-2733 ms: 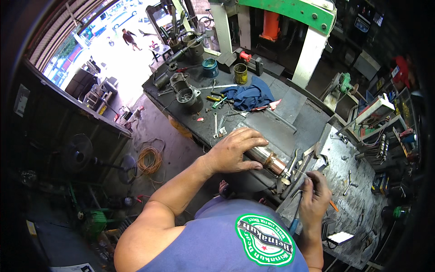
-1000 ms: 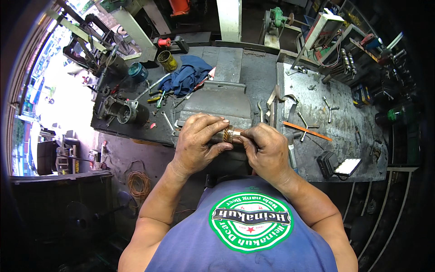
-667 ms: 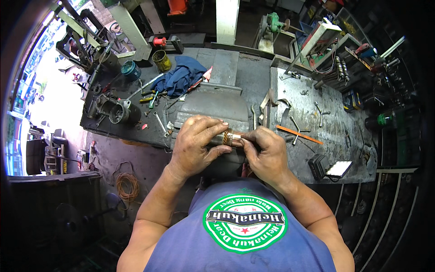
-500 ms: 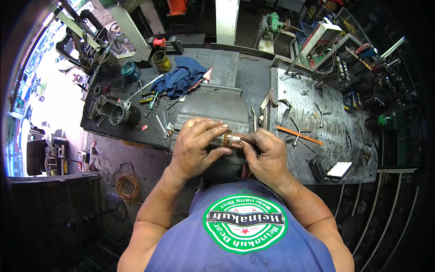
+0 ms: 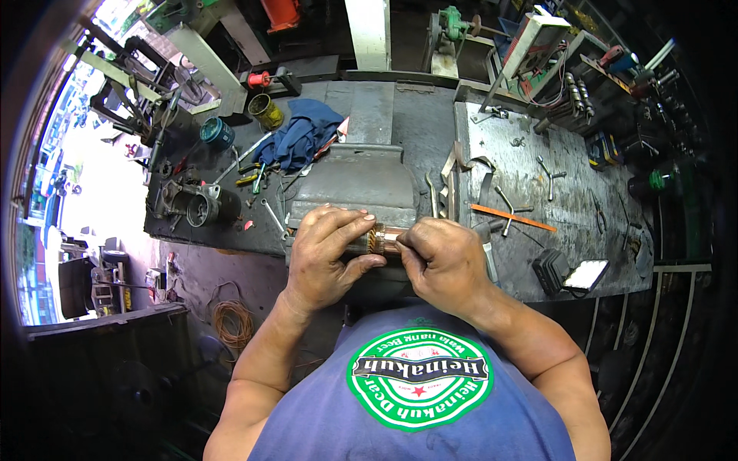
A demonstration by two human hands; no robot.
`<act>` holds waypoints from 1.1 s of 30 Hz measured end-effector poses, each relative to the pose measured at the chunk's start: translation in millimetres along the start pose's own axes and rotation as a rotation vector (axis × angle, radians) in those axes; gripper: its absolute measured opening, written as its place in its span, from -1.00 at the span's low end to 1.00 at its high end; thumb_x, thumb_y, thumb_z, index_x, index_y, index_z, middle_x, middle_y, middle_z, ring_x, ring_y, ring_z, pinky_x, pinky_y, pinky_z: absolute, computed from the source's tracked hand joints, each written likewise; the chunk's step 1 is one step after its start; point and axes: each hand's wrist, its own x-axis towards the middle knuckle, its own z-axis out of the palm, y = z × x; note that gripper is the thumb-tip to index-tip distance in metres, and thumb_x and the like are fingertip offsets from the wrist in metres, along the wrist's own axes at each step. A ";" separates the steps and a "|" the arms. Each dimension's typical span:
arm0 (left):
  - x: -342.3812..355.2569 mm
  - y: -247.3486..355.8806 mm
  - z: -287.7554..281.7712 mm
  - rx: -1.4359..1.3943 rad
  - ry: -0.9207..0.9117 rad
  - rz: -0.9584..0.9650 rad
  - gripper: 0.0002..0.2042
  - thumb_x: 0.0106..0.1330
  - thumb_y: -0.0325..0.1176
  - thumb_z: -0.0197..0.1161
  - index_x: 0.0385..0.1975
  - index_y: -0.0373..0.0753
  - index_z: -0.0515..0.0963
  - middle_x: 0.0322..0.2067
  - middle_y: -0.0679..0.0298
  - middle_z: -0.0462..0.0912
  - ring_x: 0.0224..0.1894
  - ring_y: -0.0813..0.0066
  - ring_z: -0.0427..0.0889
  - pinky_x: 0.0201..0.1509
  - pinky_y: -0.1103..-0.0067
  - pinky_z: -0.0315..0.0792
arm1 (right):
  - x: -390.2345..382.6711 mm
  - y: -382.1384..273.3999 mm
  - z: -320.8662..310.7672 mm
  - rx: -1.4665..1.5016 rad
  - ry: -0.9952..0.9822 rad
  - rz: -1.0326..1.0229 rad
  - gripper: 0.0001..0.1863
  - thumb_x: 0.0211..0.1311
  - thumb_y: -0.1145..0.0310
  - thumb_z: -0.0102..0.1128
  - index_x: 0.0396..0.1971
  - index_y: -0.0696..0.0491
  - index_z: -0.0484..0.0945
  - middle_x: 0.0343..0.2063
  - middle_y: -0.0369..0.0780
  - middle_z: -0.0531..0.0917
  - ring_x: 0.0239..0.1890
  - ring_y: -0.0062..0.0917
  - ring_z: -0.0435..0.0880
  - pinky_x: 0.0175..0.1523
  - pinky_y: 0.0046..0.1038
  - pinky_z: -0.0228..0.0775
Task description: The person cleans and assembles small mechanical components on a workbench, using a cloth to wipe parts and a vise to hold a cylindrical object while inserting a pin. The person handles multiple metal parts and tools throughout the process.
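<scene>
In front of my chest I have a motor armature (image 5: pixel 377 240) with copper windings and a bright copper commutator. My left hand (image 5: pixel 327 250) wraps round its dark body, thumb on the near side and fingers on the far side. At the commutator end, my right hand (image 5: pixel 442 257) is closed, with thumb and forefinger pinched together against the copper. Whatever lies inside that pinch is hidden. Both hands are over the front of a large grey bench vise (image 5: pixel 350 184).
A blue cloth (image 5: pixel 302 134), a yellow can (image 5: pixel 266 112) and a teal can (image 5: pixel 217 132) stand or lie on the left bench. Metal housings (image 5: pixel 204 207) sit near its edge. To the right are an orange strip (image 5: pixel 513 217), a cross wrench (image 5: pixel 550 178) and a lit work lamp (image 5: pixel 586 276).
My right hand has slid slightly along the commutator toward my left hand and turned a little, covering more of the copper. My left hand keeps its grip. The whole view has shifted slightly.
</scene>
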 end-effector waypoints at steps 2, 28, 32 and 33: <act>-0.4 -1.1 1.6 -0.007 -0.004 -0.002 -0.38 0.10 0.05 0.72 0.10 -0.20 0.80 0.07 0.19 0.85 0.16 0.09 0.75 0.38 0.17 0.54 | 0.3 -2.1 -4.9 -0.069 -0.029 -0.026 -0.84 0.16 0.56 0.56 -0.36 0.11 0.69 -0.47 -0.14 0.68 -0.41 -0.15 0.74 -0.31 -0.14 0.55; -2.8 -3.6 6.4 0.022 0.021 0.034 -0.36 0.11 0.10 0.70 0.10 -0.20 0.80 0.06 0.18 0.85 0.13 0.10 0.75 0.36 0.17 0.56 | -17.1 26.2 -34.5 -0.050 0.036 -0.063 -0.82 0.14 0.49 0.58 -0.29 0.06 0.72 -0.46 -0.19 0.67 -0.44 -0.23 0.70 -0.30 -0.18 0.54; -5.9 -4.6 8.0 0.042 0.021 0.045 -0.37 0.12 0.09 0.71 0.10 -0.19 0.80 0.08 0.18 0.85 0.14 0.10 0.75 0.39 0.16 0.54 | -30.3 42.8 -29.9 0.215 0.117 0.148 -0.85 0.25 0.60 0.55 -0.21 0.15 0.76 -0.43 -0.14 0.71 -0.46 -0.29 0.72 -0.34 -0.28 0.54; -6.5 -4.9 8.1 0.045 0.022 0.046 -0.37 0.12 0.09 0.72 0.11 -0.18 0.80 0.09 0.18 0.85 0.14 0.10 0.76 0.40 0.16 0.53 | -33.1 45.0 -26.1 0.303 0.133 0.147 -0.86 0.27 0.63 0.53 -0.21 0.17 0.77 -0.43 -0.14 0.71 -0.47 -0.30 0.72 -0.36 -0.30 0.52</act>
